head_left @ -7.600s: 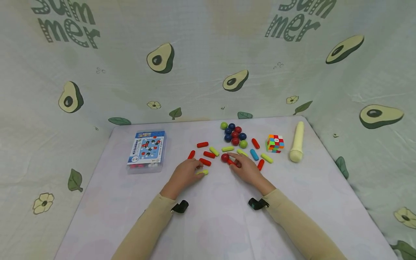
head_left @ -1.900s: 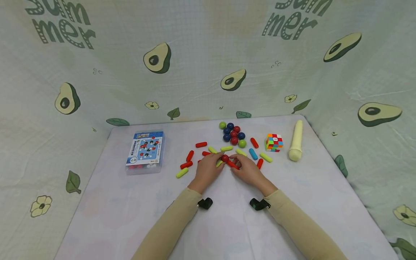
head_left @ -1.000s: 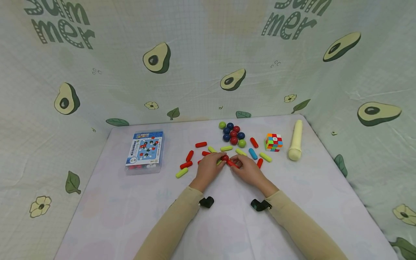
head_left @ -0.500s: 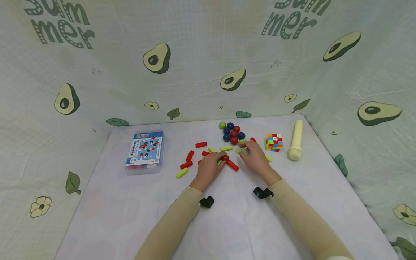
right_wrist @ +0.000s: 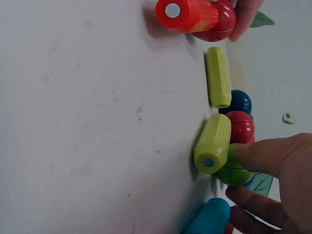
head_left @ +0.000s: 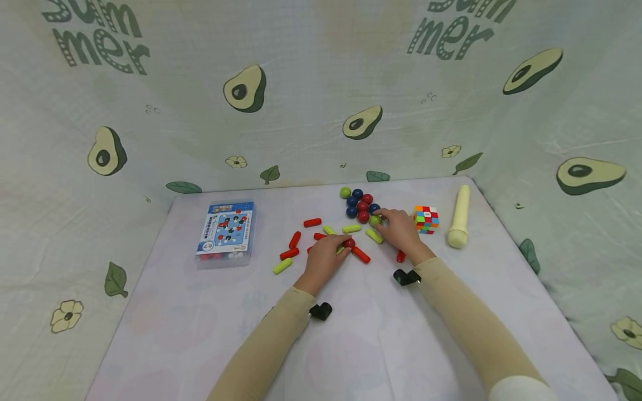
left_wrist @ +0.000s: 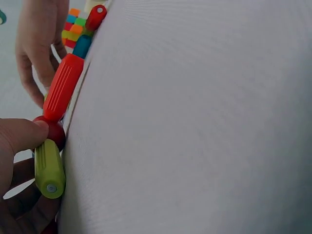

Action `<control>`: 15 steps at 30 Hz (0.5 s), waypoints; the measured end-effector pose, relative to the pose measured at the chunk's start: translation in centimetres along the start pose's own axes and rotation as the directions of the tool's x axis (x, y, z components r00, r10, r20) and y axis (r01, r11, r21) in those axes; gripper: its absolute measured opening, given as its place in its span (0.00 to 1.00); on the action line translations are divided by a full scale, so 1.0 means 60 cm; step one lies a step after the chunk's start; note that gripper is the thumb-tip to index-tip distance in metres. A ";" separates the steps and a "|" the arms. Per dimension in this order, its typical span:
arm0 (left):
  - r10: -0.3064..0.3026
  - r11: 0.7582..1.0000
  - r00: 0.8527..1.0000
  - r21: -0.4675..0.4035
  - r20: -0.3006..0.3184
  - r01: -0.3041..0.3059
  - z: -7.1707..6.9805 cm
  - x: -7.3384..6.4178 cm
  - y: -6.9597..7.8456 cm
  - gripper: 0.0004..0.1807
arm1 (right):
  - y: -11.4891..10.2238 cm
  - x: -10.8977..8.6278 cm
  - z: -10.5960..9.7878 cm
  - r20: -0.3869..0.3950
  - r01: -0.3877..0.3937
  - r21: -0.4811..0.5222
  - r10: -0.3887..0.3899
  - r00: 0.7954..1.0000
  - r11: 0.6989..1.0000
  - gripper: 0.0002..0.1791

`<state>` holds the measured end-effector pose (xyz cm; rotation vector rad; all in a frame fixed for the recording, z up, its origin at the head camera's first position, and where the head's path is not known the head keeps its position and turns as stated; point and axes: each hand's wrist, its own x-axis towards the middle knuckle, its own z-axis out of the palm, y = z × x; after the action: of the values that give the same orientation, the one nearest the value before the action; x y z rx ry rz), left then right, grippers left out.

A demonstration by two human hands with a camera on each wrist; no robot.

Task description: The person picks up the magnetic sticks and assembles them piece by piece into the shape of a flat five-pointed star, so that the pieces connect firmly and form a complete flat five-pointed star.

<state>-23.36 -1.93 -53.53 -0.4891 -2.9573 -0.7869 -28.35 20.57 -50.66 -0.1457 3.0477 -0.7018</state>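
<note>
My left hand (head_left: 325, 259) pinches a red ball (head_left: 349, 243) between thumb and fingers, low over the table. A red magnetic rod (head_left: 361, 255) sticks to the ball's right side, and a yellow-green rod (left_wrist: 49, 170) meets it on the other side in the left wrist view. At the front of the ball cluster, my right hand (head_left: 401, 231) has its thumb and a finger on opposite sides of a green ball (right_wrist: 234, 165). Close beside that ball lies a yellow-green rod (head_left: 374, 236). The blue rod (right_wrist: 209, 217) is under the right hand, hidden from the head view.
Blue, red and green balls (head_left: 363, 206) cluster at the back. Several red and yellow-green rods (head_left: 289, 254) lie left of centre. A boxed molecule-like set (head_left: 225, 234) stands at left; a puzzle cube (head_left: 426, 219) and a cream baton-shaped object (head_left: 458, 217) are at right.
The left hand has come rightward to grip the red ball. My right hand has let go of the red rod and moved back and right to the green ball.
</note>
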 end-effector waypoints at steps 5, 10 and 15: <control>0.006 1.000 1.000 -0.004 -0.007 -0.006 0.000 -0.001 0.002 0.23 | 0.002 0.001 0.004 -0.001 -0.011 -0.018 0.011 1.000 1.000 0.21; 0.006 1.000 1.000 -0.003 -0.012 -0.006 0.000 -0.002 0.002 0.23 | 0.005 0.000 0.005 -0.012 -0.014 -0.025 0.014 1.000 1.000 0.22; 0.003 1.000 1.000 -0.004 -0.013 -0.003 0.000 -0.001 0.002 0.23 | 0.003 -0.010 0.002 -0.035 0.018 -0.016 -0.018 0.999 1.000 0.21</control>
<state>-23.27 -1.86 -53.46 -0.4867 -2.9428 -0.7928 -27.75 20.74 -50.85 -0.1631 3.0897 -0.6886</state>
